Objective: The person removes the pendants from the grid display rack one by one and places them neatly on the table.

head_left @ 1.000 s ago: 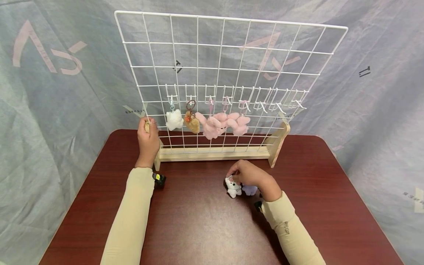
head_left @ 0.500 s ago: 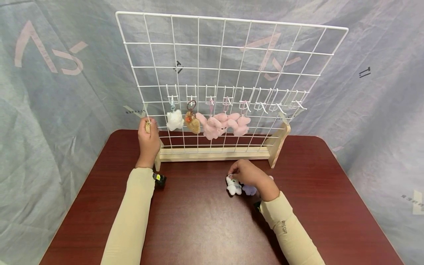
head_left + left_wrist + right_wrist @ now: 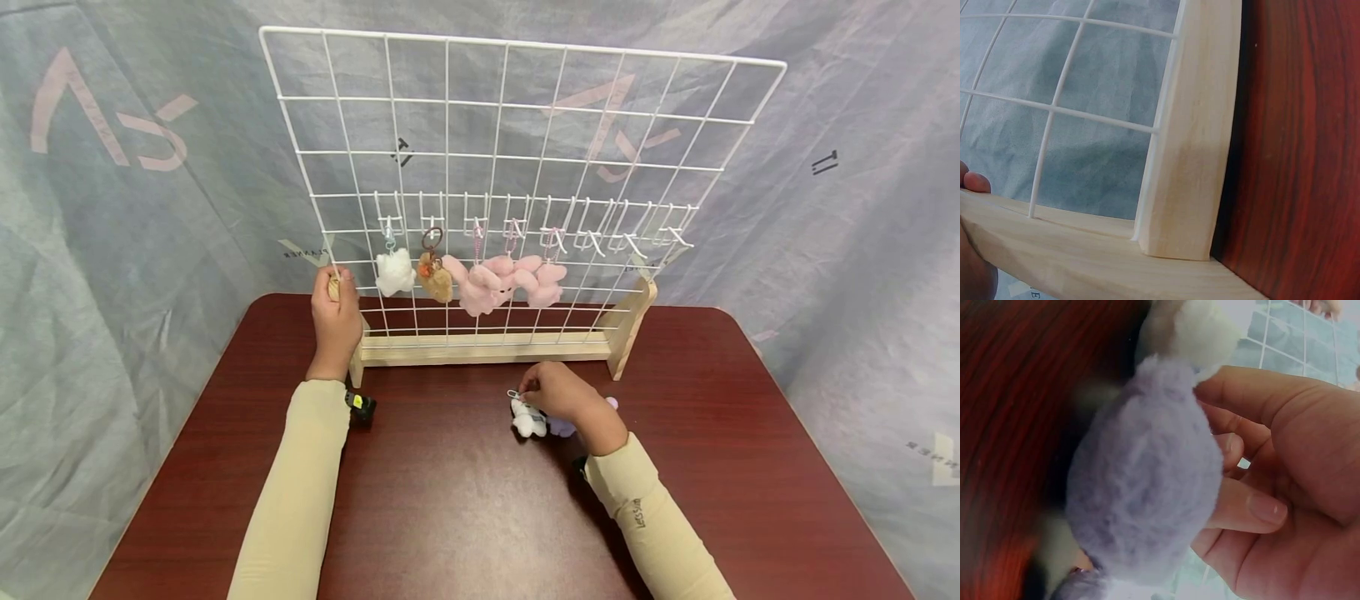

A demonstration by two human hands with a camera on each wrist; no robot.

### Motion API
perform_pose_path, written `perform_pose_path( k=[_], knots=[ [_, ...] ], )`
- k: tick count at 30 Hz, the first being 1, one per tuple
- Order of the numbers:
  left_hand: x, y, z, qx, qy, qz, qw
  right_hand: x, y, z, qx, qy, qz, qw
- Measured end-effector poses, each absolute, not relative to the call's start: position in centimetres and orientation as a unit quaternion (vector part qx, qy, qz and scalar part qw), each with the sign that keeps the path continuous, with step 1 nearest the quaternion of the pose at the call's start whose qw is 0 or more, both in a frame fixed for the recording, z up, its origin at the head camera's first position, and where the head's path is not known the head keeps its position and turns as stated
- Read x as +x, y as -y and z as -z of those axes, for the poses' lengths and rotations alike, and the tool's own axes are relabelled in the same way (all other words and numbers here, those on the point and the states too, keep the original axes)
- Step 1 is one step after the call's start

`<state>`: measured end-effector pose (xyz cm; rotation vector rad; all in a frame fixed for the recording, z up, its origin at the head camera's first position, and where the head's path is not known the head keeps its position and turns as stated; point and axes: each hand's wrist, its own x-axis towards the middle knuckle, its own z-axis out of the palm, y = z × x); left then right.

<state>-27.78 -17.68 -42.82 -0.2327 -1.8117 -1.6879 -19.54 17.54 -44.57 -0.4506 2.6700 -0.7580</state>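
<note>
My left hand [image 3: 335, 325] grips the left wooden upright of the white wire grid rack [image 3: 480, 340]. In the left wrist view its fingers curl round the pale wooden side piece [image 3: 1085, 247]. Over the table, my right hand [image 3: 567, 393] pinches the top of a small white plush keychain [image 3: 529, 422]. The metal clasp [image 3: 513, 394] sticks out past its fingertips. Beside it a purple plush [image 3: 560, 427] lies partly under the right hand. That purple plush [image 3: 1144, 469] fills the middle of the right wrist view, hiding part of the fingers.
Hooks run in a row across the grid. From the left hang a white plush [image 3: 395, 272], a brown plush [image 3: 435, 278] and several pink plushes [image 3: 480, 290]. Bare hooks [image 3: 630, 242] follow on the right. The rack stands at the back of the dark red table [image 3: 450, 500].
The white plush has shifted slightly up the table, and its clasp now shows beyond the right fingertips. The right forearm has drawn slightly left. My left hand keeps its grip on the upright.
</note>
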Motion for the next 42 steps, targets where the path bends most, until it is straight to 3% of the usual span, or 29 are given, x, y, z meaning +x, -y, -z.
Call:
perform_pose_path(
  k=[7, 11, 15, 22, 27, 35, 42],
  knots=[
    [-28.4, 18.0, 43.5, -0.091, 0.683, 0.648, 0.324, -19.4, -17.5, 44.5, -0.161, -0.939, 0.265, 0.146],
    [-29.0, 18.4, 44.4, -0.093, 0.685, 0.646, 0.324, -19.2, -17.3, 44.0, -0.157, -0.942, 0.281, 0.096],
    [-29.1, 18.6, 44.5, -0.101, 0.686, 0.645, 0.322, -19.1, -16.9, 43.4, -0.138, -0.937, 0.32, 0.007],
    [-29.0, 18.6, 44.4, -0.105, 0.688, 0.642, 0.32, -19.3, -16.0, 42.6, -0.081, -0.882, 0.41, -0.217],
    [-28.9, 18.5, 44.3, -0.101, 0.689, 0.642, 0.321, -20.0, -15.4, 41.8, -0.079, -0.837, 0.434, -0.325],
    [-28.7, 18.3, 44.1, -0.095, 0.686, 0.645, 0.323, -21.0, -14.0, 40.8, -0.08, -0.807, 0.442, -0.384],
    [-28.8, 18.4, 44.1, -0.102, 0.687, 0.643, 0.323, -21.9, -13.6, 40.5, -0.09, -0.805, 0.439, -0.388]
  ],
)
